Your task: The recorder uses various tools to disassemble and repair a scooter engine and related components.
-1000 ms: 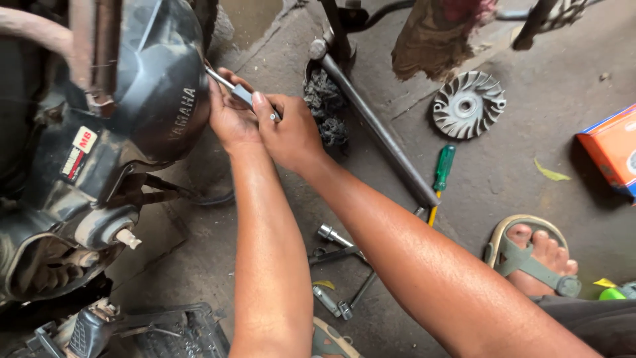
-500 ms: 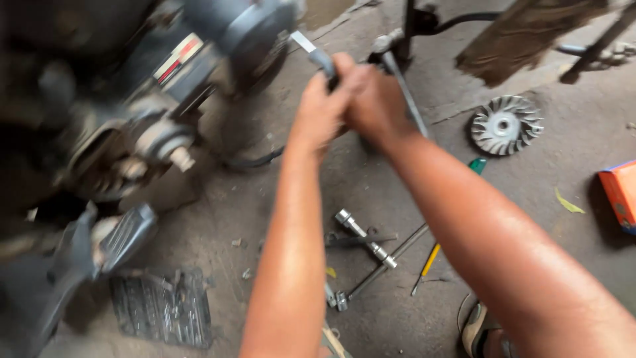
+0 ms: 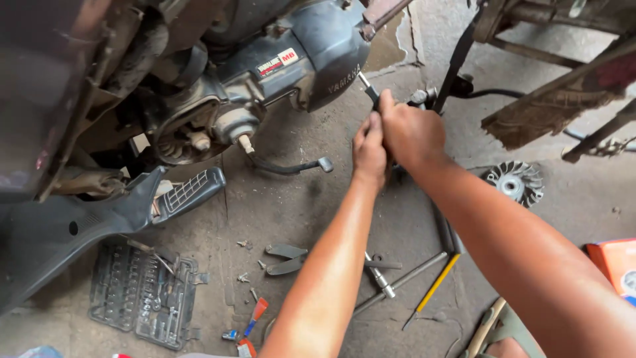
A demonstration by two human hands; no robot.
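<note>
Both hands grip one metal wrench (image 3: pixel 368 89) whose tip meets the rear of a grey motorbike engine cover (image 3: pixel 318 50). My left hand (image 3: pixel 370 151) wraps the handle low. Above and to its right, my right hand (image 3: pixel 411 131) closes over the same handle. Most of the handle is hidden inside the fists. A kick-start lever (image 3: pixel 288 166) hangs under the engine, left of the hands.
On the concrete floor lie an open socket set case (image 3: pixel 142 295), pliers (image 3: pixel 285 258), a T-handle wrench (image 3: pixel 381 278), a yellow screwdriver (image 3: pixel 434 286) and a finned pulley disc (image 3: pixel 517 180). An orange box (image 3: pixel 613 262) sits at the right. A black stand leg (image 3: pixel 457 63) rises behind the hands.
The view has swung left and pulled back, showing more of the engine and the socket case. Both hands stay clamped on the wrench at the engine cover.
</note>
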